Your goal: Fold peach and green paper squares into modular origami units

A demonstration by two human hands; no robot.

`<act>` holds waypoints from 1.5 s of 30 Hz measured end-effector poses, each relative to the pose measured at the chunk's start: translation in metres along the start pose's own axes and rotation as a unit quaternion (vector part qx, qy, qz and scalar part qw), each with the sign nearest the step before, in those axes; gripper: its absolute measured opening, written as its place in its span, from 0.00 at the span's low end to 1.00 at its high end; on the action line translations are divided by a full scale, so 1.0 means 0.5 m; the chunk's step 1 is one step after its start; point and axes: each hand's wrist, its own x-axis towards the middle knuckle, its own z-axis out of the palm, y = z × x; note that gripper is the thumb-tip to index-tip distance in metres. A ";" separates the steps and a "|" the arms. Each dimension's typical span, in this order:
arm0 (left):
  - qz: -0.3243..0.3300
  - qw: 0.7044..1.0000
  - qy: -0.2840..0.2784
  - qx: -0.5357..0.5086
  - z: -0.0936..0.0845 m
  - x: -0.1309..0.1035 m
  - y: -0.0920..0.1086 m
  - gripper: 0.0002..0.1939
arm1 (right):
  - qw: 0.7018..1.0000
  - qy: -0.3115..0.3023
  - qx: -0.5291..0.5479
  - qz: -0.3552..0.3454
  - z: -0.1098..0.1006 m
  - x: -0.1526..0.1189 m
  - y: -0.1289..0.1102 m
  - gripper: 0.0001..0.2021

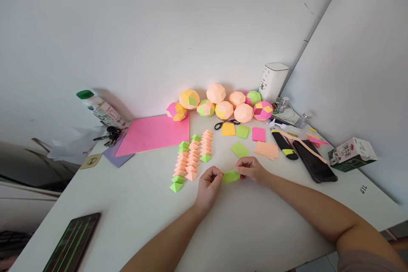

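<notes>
A small green piece of paper is stretched between my two hands above the white table. My left hand pinches its left end. At the opposite end, the thumb and fingers of my right hand are closed on the same paper. Just beyond lies another green sheet, with a fanned stack of peach paper to its right. Left of my hands, folded peach and green paper pieces run in three nested rows.
Several multicoloured paper balls sit along the wall. Scissors, yellow paper and pink squares lie before them. A cutter, phone and milk carton are at right; a pink sheet, bottle and tablet at left.
</notes>
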 end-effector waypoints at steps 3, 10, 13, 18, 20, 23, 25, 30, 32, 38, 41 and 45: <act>-0.005 1.000 0.014 -0.017 0.001 -0.001 0.002 0.10 | 1.000 0.006 0.012 -0.008 -0.003 0.003 0.003 0.13; -0.027 0.998 -0.052 -0.006 0.008 -0.002 -0.003 0.13 | 0.998 -0.045 -0.046 -0.022 0.000 0.001 0.012 0.11; -0.044 0.998 -0.024 -0.026 0.010 -0.001 -0.005 0.15 | 0.997 -0.058 -0.039 -0.024 0.001 0.000 0.011 0.12; -0.038 0.997 -0.051 -0.040 0.010 -0.006 -0.003 0.16 | 0.994 -0.062 -0.084 -0.023 0.001 0.000 0.012 0.15; -0.033 0.997 -0.067 -0.021 0.009 -0.008 -0.001 0.16 | 0.993 -0.065 -0.093 -0.024 0.001 0.001 0.014 0.15; -0.006 0.996 -0.094 0.003 0.008 -0.008 0.001 0.14 | 0.993 -0.065 -0.091 -0.025 0.000 0.001 0.017 0.14; 0.015 0.994 -0.111 0.019 0.009 -0.008 0.002 0.14 | 0.993 -0.067 -0.097 -0.031 -0.001 0.002 0.017 0.14; 0.030 0.993 -0.110 0.041 0.008 -0.009 -0.007 0.12 | 0.987 -0.063 -0.132 -0.061 0.000 0.002 0.013 0.12; 0.026 0.993 -0.104 0.047 0.007 -0.010 -0.012 0.11 | 0.986 -0.065 -0.143 -0.064 0.002 0.002 0.012 0.12; 0.045 0.995 -0.077 0.046 0.010 -0.011 -0.010 0.10 | 0.983 -0.056 -0.162 -0.074 0.006 0.000 0.014 0.14; 0.047 0.996 -0.063 0.040 0.009 -0.010 -0.008 0.09 | 0.978 -0.054 -0.177 -0.097 0.006 -0.002 0.014 0.14; 0.087 0.993 -0.063 0.059 0.006 -0.008 -0.013 0.07 | 0.967 -0.061 -0.204 -0.140 0.004 -0.001 0.013 0.13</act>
